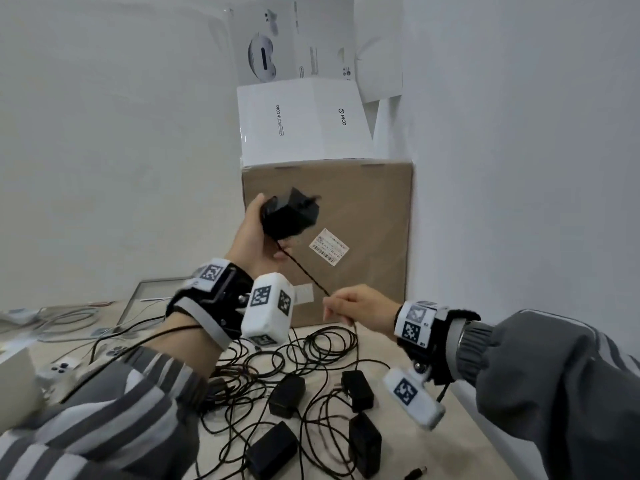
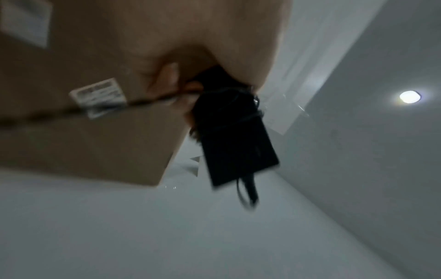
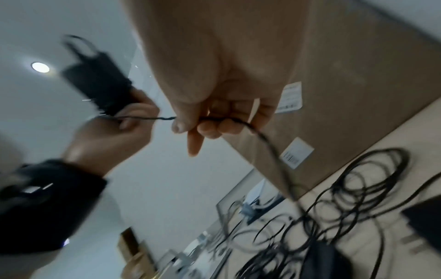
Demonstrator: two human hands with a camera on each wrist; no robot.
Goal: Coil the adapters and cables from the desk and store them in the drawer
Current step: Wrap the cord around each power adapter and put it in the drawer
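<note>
Head camera looked forward and down over both wrists at the cardboard box (image 1: 346, 209); both wrist cameras sat close under their palms, tilted upward, sharing that box and the ceiling.

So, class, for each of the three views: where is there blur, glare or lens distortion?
Head view: mostly sharp, walls bowed by the wide lens, slight blur on the lifted adapter. Left wrist view: heavy motion blur on adapter and cardboard box, ceiling lamp flares. Right wrist view: cable and desk tangle smeared, the lamp glows.
</note>
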